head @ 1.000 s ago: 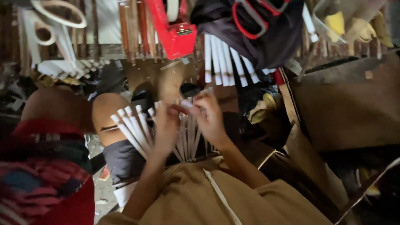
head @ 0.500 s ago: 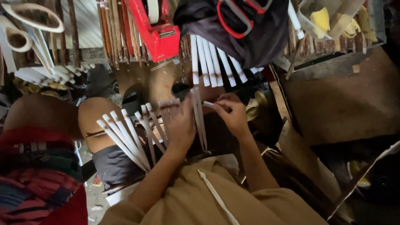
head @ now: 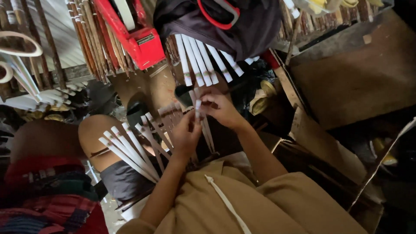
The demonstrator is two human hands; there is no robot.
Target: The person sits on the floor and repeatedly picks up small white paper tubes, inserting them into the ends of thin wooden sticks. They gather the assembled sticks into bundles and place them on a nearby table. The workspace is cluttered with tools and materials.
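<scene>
A: What lies furthest left of the red box [head: 145, 43]?

B: Pale strip loops [head: 15, 56] hang by brown sticks [head: 93, 39], well left of it. Below the box, a fan of white strips [head: 130, 151] rests across a bare knee [head: 93, 134].

A: And the hands?

B: The left hand [head: 186, 134], below and right of the box, is closed around a bundle of thin strips [head: 203, 125], fingers curled. The right hand [head: 221, 108], just beside it, pinches the top of one white strip [head: 198, 108] between thumb and fingertips.

A: Further right?

B: A row of white strips with greenish bands [head: 203, 63] pokes from under a dark bag [head: 229, 26], right of the box. Beyond stands a plain brown cardboard panel [head: 359, 78]; I cannot make out any label on it.
</scene>
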